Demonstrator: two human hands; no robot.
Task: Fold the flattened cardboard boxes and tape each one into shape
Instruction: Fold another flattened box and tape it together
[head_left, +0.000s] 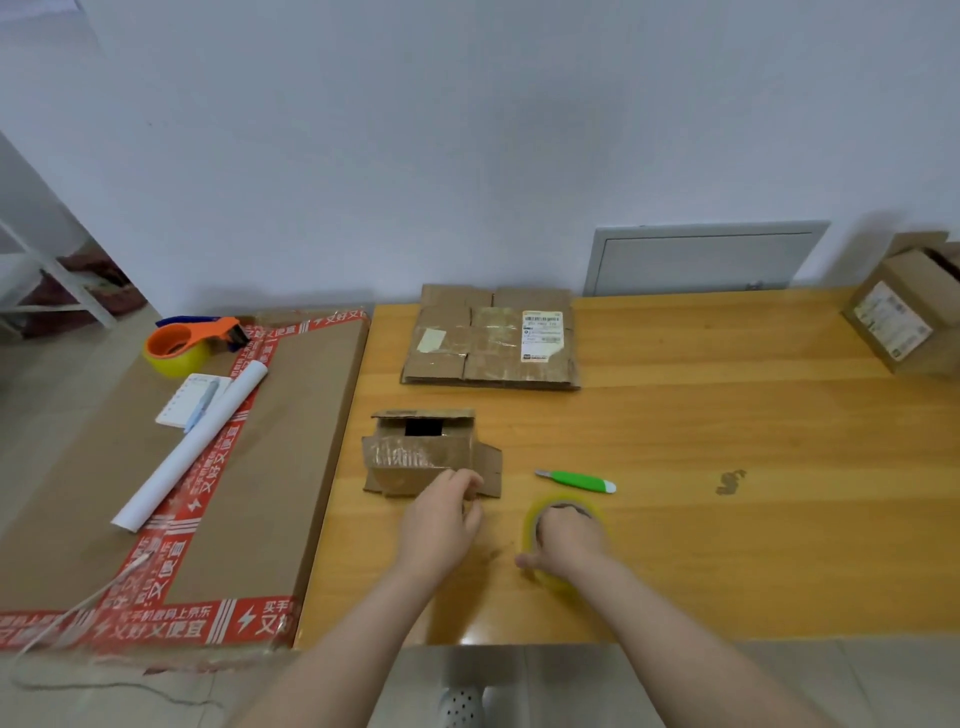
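Head view: half-formed small box (423, 457) sat on the bench (727, 441) near its left edge, top flap up with a dark gap showing and a side flap sticking out to the right. Left hand (441, 519) was curled onto the box's near right corner, gripping it. Right hand (571, 538) was closed around the yellow tape roll (531, 522), just right of the box; the free tape end wasn't visible. Risks as I read it: a one-corner hold gives little bracing, so pulling tape could drag or rack the light box out of square. The loose flaps could spring open before the tape lands, leaving a crooked seam. A clear tape end is easy to lose on the roll, and hunting for it would cost the box hold. The green knife (576, 480) lay right beside the roll, blade end toward the box, so a blind reach could snag on it. The flat box stack (491, 338) was at the back, well clear.
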